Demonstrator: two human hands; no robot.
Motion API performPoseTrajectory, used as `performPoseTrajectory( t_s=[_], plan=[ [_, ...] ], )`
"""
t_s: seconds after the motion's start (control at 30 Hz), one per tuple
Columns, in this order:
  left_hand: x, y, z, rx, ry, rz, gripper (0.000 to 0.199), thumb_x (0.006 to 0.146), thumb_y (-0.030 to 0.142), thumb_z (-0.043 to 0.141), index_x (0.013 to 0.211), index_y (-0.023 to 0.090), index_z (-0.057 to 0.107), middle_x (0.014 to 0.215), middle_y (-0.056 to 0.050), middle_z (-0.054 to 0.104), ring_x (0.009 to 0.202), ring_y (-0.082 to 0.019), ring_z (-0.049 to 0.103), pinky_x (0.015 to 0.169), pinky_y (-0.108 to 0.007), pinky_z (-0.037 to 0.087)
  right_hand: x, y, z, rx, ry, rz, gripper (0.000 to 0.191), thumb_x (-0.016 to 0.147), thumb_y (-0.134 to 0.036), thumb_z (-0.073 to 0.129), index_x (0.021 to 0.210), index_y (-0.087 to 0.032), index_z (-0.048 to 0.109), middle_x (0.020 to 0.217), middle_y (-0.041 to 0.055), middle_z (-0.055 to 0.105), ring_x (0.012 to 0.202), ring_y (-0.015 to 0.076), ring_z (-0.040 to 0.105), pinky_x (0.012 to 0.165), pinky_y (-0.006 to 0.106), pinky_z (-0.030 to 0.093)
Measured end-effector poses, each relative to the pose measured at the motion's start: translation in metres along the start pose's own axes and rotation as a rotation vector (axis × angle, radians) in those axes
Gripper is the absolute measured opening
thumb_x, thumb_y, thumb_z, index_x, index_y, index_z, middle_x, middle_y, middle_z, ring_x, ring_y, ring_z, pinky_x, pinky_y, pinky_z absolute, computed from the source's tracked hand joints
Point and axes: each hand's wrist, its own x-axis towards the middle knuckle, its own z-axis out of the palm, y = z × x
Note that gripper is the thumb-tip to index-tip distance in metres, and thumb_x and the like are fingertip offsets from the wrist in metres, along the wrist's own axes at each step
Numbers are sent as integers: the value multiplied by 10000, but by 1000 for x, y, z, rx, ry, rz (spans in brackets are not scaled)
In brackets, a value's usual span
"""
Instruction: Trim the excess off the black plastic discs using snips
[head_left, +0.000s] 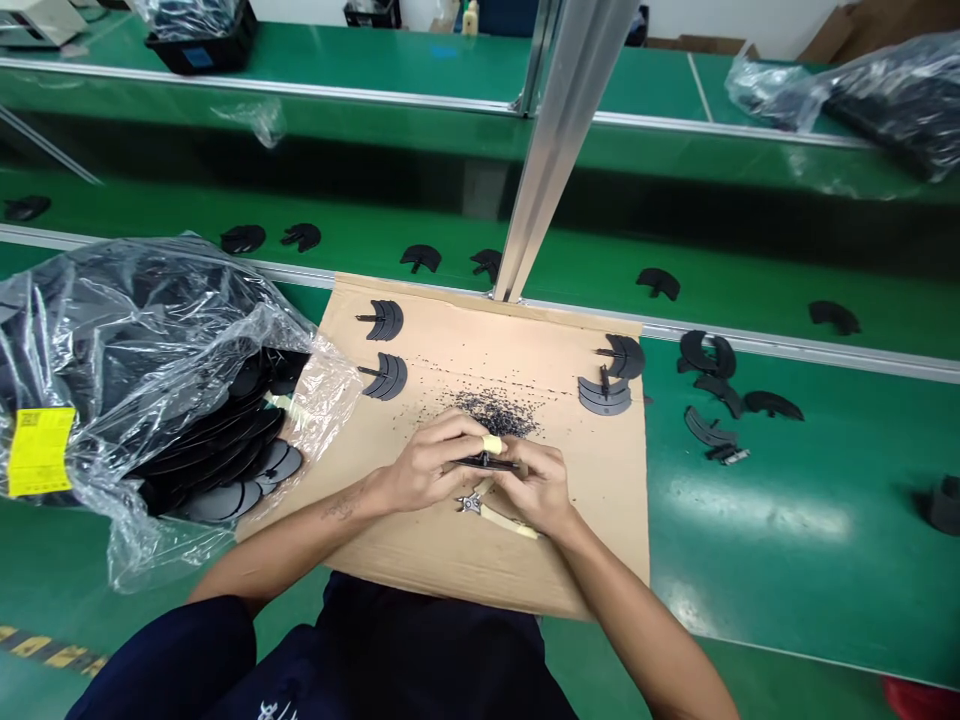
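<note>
Print on the yellow label (40, 452) is illegible.

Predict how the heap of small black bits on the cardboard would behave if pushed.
The heap would probably scatter easily: it looks loose and low. The bits seem light, since strays lie spread across the cardboard sheet.

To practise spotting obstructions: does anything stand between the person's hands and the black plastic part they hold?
Nothing visible does: the left hand and right hand touch the black plastic part; the pliers lie below it.
</note>
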Motion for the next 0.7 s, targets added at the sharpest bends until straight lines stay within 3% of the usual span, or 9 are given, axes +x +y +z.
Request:
performPoseTrajectory(
  t_s=[0.17, 0.3, 0.37, 0.53, 0.7],
  plan=[
    [-3, -1, 1, 55, 54, -74, 227, 960, 246, 633, 1171, 168, 659, 948, -72, 659, 843, -160, 629, 721, -292, 547, 3, -3, 1, -83, 67, -24, 124, 919, -338, 675, 931, -217, 699, 899, 62, 746, 811, 192, 703, 745, 335, 588],
    [0, 4, -3, 58, 81, -143, 210, 925, 268, 685, 1103, 157, 690, 915, -67, 672, 827, -160, 643, 722, -283, 549, 8, -13, -7, -145, 105, -55, 236, 884, -337, 722, 1091, -231, 680, 1021, 87, 734, 923, 224, 691, 799, 384, 594],
    [1, 7, -8, 39, 111, -207, 229, 904, 289, 711, 1091, 158, 701, 883, -57, 688, 795, -157, 645, 712, -279, 547, 9, -19, -17, -204, 17, -74, 324, 888, -364, 719, 1179, -238, 648, 1090, 96, 717, 970, 230, 680, 816, 388, 594],
    [-7, 7, -25, -143, 203, -482, 247, 911, 383, 685, 1010, 161, 726, 952, -72, 741, 881, -185, 695, 791, -300, 567, -8, -30, -42, -637, -445, -120, 590, 831, -491, 747, 1338, -238, 582, 1294, 154, 630, 1210, 346, 574, 938, 529, 550],
    [-16, 1, -32, -284, 273, -649, 341, 899, 464, 683, 1011, 142, 692, 1006, -84, 739, 964, -205, 702, 870, -316, 565, -30, -33, -43, -888, -618, -95, 607, 819, -366, 770, 1363, -207, 552, 1251, 162, 623, 1137, 349, 573, 880, 501, 554]
  ],
)
